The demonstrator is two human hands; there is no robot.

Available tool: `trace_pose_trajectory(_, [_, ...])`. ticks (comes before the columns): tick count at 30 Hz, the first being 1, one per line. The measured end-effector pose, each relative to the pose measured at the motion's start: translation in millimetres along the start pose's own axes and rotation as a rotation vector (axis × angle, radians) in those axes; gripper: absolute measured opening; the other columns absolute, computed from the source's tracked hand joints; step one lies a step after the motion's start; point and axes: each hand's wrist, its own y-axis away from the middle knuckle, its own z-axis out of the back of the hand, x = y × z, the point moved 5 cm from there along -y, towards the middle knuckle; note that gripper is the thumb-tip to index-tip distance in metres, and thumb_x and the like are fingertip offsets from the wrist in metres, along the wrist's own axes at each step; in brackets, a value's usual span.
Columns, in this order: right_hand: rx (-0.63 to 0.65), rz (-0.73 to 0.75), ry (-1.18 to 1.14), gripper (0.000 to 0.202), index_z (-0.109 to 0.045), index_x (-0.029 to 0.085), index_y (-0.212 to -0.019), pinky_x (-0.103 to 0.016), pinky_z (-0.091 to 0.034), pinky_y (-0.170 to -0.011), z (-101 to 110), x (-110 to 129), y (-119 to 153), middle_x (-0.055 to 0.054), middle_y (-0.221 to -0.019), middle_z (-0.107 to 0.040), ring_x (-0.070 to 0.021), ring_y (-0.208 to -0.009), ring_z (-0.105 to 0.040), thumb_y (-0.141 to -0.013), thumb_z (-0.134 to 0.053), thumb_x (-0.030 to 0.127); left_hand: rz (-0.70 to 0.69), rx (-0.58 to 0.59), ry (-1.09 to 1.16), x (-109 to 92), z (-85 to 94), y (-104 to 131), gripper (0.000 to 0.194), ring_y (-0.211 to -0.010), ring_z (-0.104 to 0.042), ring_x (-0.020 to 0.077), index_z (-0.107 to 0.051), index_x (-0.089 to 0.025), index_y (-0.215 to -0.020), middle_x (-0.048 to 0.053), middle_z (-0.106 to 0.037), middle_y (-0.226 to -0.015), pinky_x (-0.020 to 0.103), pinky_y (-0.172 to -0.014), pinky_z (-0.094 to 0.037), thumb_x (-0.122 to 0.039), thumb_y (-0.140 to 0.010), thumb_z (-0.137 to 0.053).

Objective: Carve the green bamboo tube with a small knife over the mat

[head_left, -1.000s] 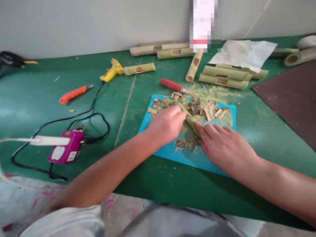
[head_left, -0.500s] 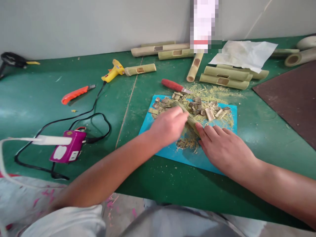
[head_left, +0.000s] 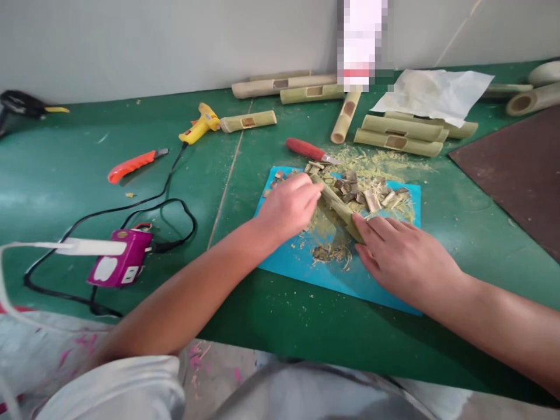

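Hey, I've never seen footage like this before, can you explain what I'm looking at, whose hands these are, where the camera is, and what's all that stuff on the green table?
This is one picture from a camera worn on a person's head, looking down at their own bare hands; no machine is involved. The left hand and right hand each grip an end of a short bamboo piece over a blue mat covered with bamboo chips and shavings. On the green table lie a red-handled knife, an orange utility knife, a yellow glue gun with a black cord, a purple power strip, several cut bamboo tubes, a white sheet and a dark brown board. A blurred patch hides something at the wall.
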Motion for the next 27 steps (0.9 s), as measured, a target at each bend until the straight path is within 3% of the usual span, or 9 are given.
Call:
trace_pose_trajectory(3, [0.017,-0.039,0.01,0.039,-0.066,0.001,-0.122,-0.034,-0.042,-0.061,-0.5,-4.7,-0.4,-0.006,-0.079,-0.067,-0.0204,-0.07,-0.062,-0.095,-0.052,0.026,-0.053,0.062,0.037,-5.5,-3.5,-0.5,0.028,-0.078,-0.064,0.015,-0.069,-0.011,-0.112,0.007,-0.066,-0.085,0.027,-0.07,-0.053,-0.021,-0.103,-0.045])
trace_pose_trajectory(6, [0.002,-0.076,-0.01,0.037,-0.068,0.004,-0.118,-0.033,-0.043,-0.063,-2.0,-10.9,0.6,-0.006,-0.077,-0.066,-0.0202,-0.07,-0.062,-0.095,-0.052,0.029,-0.031,0.014,0.022,-7.3,-0.6,0.3,0.028,-0.079,-0.065,0.0153,-0.07,-0.01,-0.109,0.007,-0.067,-0.087,0.027,-0.071,-0.054,-0.021,-0.103,-0.044])
trace_pose_trajectory(10, [-0.01,-0.162,-0.211,0.032,-0.07,0.009,-0.112,-0.031,-0.042,-0.059,-4.3,-19.5,3.5,-0.004,-0.077,-0.067,-0.0176,-0.067,-0.063,-0.093,-0.052,0.029,-0.016,0.012,0.025,-5.8,-0.1,3.9,0.027,-0.082,-0.066,0.0158,-0.068,-0.011,-0.113,0.008,-0.068,-0.09,0.029,-0.074,-0.055,-0.02,-0.102,-0.045])
trace_pose_trajectory(16, [0.032,-0.257,-0.356,0.023,-0.071,0.017,-0.093,-0.03,-0.038,-0.052,-7.6,-21.5,5.5,-0.003,-0.081,-0.069,-0.0146,-0.06,-0.061,-0.09,-0.054,0.031,0.023,-0.073,0.021,15.8,3.4,4.7,0.023,-0.083,-0.066,0.0163,-0.07,-0.01,-0.108,0.01,-0.069,-0.093,0.031,-0.077,-0.056,-0.018,-0.1,-0.05])
trace_pose_trajectory(21, [0.03,-0.246,-0.387,0.019,-0.07,0.017,-0.088,-0.029,-0.039,-0.052,-6.2,-17.6,6.9,-0.003,-0.081,-0.069,-0.0138,-0.06,-0.06,-0.088,-0.054,0.028,-0.055,-0.027,0.106,5.9,1.6,5.2,0.023,-0.079,-0.065,0.0143,-0.069,-0.011,-0.111,0.007,-0.069,-0.089,0.028,-0.073,-0.055,-0.018,-0.101,-0.049])
trace_pose_trajectory(27, [-0.01,-0.163,-0.255,0.027,-0.07,0.01,-0.103,-0.031,-0.04,-0.052,-1.1,-9.6,7.0,-0.005,-0.079,-0.068,-0.0158,-0.062,-0.06,-0.09,-0.051,0.026,-0.011,-0.035,0.059,3.4,5.1,5.4,0.024,-0.08,-0.064,0.0156,-0.069,-0.01,-0.106,0.009,-0.068,-0.089,0.03,-0.074,-0.055,-0.019,-0.101,-0.048])
